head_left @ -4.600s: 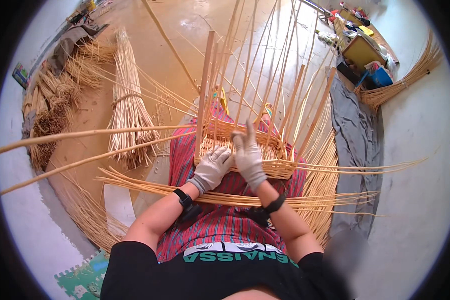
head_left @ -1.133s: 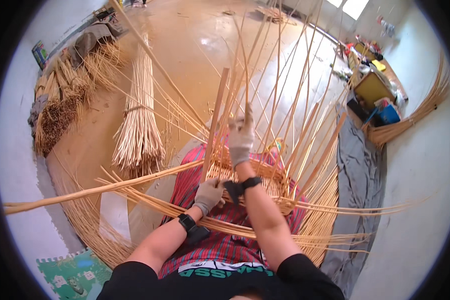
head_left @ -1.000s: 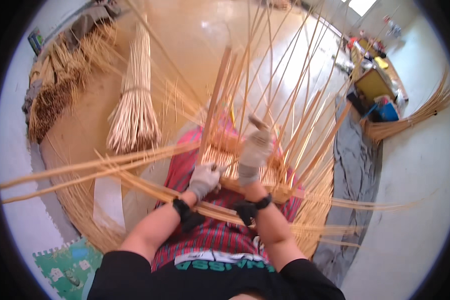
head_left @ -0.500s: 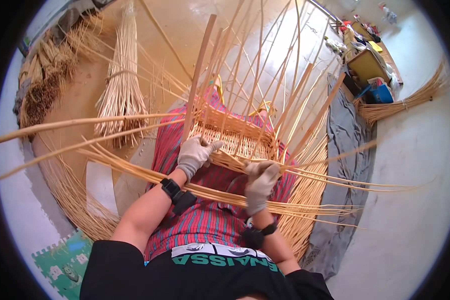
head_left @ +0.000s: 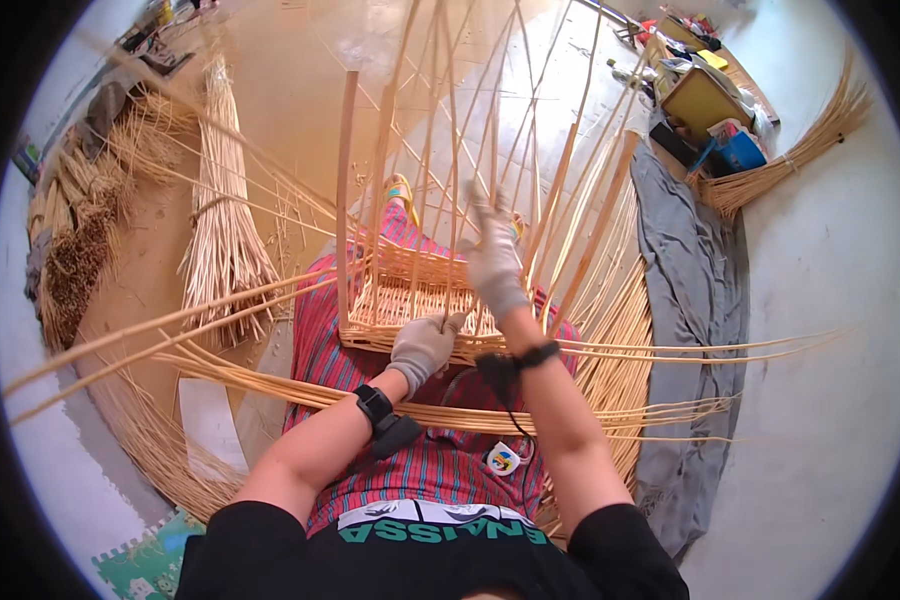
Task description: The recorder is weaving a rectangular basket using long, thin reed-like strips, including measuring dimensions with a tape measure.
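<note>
Forward points the right hand (head_left: 495, 255); left hand (head_left: 422, 346) touches the basket (head_left: 368, 335).

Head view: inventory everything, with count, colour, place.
Basket: one, tan, lap
Striped cloth: one, red, lap
Loose rods: several, tan, across lap
Tied bundle: one, tan, left floor
Stacked bundles: several, brown, far left
Rod pile: one, tan, right floor
Floor cloth: one, grey, right floor
Wall bundle: one, tan, right wall
Container: one, blue, upper right
Round thing: one, white, lap
Mat: one, green, lower left
Left hand: one, pale glove, at basket rim
Right hand: one, pale glove, over basket
</note>
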### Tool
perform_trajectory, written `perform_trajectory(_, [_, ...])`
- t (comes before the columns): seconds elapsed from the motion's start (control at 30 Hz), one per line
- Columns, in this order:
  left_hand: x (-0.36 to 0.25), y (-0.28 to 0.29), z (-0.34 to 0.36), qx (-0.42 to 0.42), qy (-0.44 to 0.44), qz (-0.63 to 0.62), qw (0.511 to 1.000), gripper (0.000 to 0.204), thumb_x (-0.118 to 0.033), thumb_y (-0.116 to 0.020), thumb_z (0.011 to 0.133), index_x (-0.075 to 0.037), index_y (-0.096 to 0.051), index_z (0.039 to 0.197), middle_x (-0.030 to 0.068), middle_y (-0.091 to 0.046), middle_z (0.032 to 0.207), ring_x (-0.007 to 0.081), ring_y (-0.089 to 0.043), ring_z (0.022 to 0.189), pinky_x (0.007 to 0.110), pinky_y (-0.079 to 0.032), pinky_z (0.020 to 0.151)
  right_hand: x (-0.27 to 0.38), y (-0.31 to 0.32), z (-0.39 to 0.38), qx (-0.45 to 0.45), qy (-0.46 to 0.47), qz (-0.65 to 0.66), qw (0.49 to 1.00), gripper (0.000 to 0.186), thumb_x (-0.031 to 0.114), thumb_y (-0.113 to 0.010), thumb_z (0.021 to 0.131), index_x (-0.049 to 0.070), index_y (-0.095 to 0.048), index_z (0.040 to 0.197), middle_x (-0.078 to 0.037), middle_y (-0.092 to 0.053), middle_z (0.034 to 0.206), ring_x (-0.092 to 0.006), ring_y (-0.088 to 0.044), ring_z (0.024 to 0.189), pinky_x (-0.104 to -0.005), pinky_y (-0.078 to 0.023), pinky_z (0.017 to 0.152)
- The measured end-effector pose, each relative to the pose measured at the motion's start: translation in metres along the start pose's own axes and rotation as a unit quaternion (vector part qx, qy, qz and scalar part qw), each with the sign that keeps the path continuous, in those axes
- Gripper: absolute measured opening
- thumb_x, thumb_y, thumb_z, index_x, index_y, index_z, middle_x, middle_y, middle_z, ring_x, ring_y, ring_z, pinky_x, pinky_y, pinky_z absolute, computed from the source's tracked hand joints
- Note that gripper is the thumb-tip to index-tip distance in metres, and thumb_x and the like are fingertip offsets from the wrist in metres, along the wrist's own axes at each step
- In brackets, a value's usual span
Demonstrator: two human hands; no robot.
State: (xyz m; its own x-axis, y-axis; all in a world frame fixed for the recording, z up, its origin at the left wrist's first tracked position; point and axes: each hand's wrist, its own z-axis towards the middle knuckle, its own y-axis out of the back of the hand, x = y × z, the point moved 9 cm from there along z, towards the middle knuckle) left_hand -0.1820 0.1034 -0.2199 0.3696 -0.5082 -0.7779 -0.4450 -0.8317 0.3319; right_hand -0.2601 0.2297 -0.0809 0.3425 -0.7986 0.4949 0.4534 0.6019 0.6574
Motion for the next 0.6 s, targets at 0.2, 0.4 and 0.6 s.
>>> perform_trajectory(0.2, [0.004,0.003,0.008,-0.008,-0.011,-0.013,1.000,0.043,-0.046,-0.066,0.101,-0.004,-0.070,0.099,0.0102,-0.072,0.067,0.0187,-0.070,0.053,0.034,-0.057,0.058,-0.088,0.055,-0.132,-0.206,-0.238,0.461,0.830,0.034,0.011,-0.052,0.106,0.009,-0.046,0.140,-0.007,-0.056,0.107,-0.0170,-0.060,0.087,-0.0355,-0.056,0.089])
perform_trajectory(0.4, [-0.043,0.023,0.015,-0.152,-0.121,0.093,0.977,0.047,-0.048,-0.083,0.086,-0.008,-0.068,0.106,0.0075,-0.071,0.082,0.0182,-0.071,0.071,0.035,-0.056,0.066,-0.078,0.089,-0.188,-0.212,-0.318,0.361,0.851,0.025,0.029,-0.040,0.115,0.007,-0.049,0.107,0.000,-0.048,0.070,-0.0118,-0.050,0.060,-0.0338,-0.055,0.068])
perform_trajectory(0.6, [-0.080,0.043,-0.007,-0.213,-0.177,0.040,0.960,0.053,-0.042,-0.080,0.089,-0.010,-0.061,0.128,0.0092,-0.072,0.091,0.0226,-0.070,0.083,0.037,-0.053,0.075,-0.080,0.115,-0.174,-0.192,-0.366,0.400,0.818,0.017,0.022,-0.050,0.112,0.006,-0.052,0.117,-0.007,-0.066,0.086,-0.0177,-0.067,0.075,-0.0314,-0.057,0.072])
